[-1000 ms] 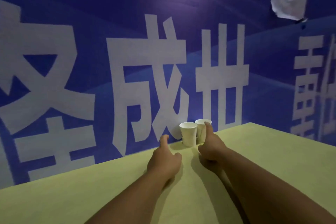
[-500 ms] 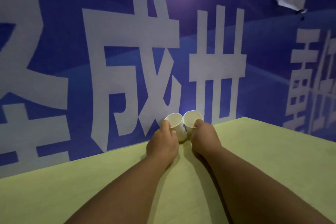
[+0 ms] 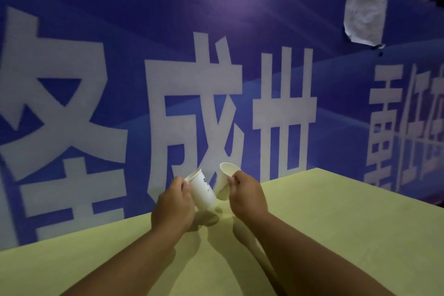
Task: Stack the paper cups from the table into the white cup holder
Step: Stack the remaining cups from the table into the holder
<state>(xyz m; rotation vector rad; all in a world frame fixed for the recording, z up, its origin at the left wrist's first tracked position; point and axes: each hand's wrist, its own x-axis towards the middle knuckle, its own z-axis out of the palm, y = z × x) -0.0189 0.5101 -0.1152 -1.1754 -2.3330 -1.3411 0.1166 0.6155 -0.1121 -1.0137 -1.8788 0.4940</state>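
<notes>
Head view showed your left hand (image 3: 174,204) gripping a tilted cup (image 3: 203,190) above the worktop (image 3: 336,223); your right hand (image 3: 247,196) pinched the second cup (image 3: 224,181) just right of it, bases nearly touching.

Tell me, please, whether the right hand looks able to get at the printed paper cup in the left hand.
Probably yes: the right hand holds a plain paper cup right beside the printed paper cup, nothing between; but its grip is occupied.

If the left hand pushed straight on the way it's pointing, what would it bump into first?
Likely the blue banner behind the table, though the printed cup in the left hand may brush the plain cup first; depth is unclear.
</notes>
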